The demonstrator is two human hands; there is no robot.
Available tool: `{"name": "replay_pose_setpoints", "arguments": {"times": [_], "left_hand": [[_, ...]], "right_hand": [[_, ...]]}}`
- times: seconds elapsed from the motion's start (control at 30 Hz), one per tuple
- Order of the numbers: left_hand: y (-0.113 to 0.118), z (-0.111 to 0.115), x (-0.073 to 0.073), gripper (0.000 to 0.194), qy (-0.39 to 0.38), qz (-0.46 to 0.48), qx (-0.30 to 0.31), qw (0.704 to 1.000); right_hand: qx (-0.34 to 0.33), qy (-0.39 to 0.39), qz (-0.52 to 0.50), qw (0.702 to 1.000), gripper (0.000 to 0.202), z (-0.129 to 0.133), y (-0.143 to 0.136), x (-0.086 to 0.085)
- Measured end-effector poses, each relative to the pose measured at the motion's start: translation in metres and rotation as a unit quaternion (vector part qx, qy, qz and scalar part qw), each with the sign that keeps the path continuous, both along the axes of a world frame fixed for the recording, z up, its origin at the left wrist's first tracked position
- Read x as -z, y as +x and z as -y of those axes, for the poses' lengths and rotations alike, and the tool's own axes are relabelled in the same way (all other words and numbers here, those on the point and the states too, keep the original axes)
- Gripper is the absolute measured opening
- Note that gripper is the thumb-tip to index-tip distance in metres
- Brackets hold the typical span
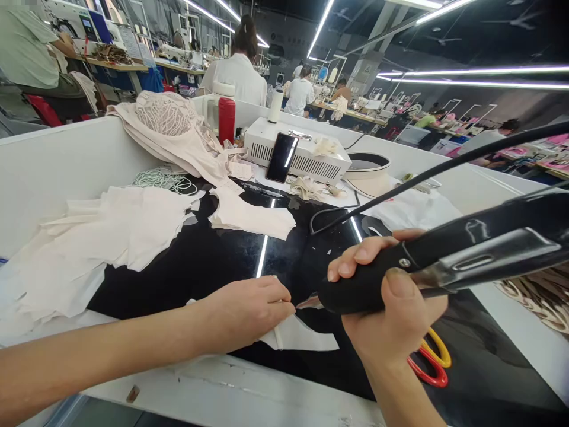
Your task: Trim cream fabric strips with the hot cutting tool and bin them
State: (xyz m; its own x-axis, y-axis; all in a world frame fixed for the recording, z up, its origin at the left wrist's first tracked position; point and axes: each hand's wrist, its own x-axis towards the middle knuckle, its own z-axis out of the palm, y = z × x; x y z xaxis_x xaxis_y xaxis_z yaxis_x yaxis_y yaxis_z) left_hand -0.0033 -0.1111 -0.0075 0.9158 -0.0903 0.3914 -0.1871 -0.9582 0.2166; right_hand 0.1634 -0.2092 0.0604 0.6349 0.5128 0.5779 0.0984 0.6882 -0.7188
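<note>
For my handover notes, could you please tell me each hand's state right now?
Left hand: closed on the pale fabric piece, contact partly hidden.
Right hand: closed around the black handheld tool.

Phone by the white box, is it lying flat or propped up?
Propped up: the phone stands on a short end, tilted, in front of the vented white box.

"Right grip [393, 314]?"
"Mine: wrapped round one black corded tool [466, 232]."
"Left grip [253, 309]?"
"Mine: fingers pinched on one white cloth piece [309, 337]."
"Desk [231, 388]?"
"Pale cloth pile [127, 225], left; red-and-yellow handles [438, 378], right; one phone [280, 158], propped, beyond."
</note>
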Motion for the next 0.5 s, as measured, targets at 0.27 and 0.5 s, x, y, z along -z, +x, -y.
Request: {"name": "replay_pose_setpoints", "arguments": {"times": [0.27,0.5], "left_hand": [[-0.007,0.002,0.01,0.02,-0.024,-0.014,-0.028,0.999],[-0.014,0.003,0.008,0.018,-0.057,-0.002,-0.03,0.998]], "right_hand": [[-0.023,0.0,-0.012,1.0,0.037,-0.002,-0.002,0.005],[-0.037,-0.009,-0.01,0.999,0.039,-0.004,-0.007,0.008]]}}
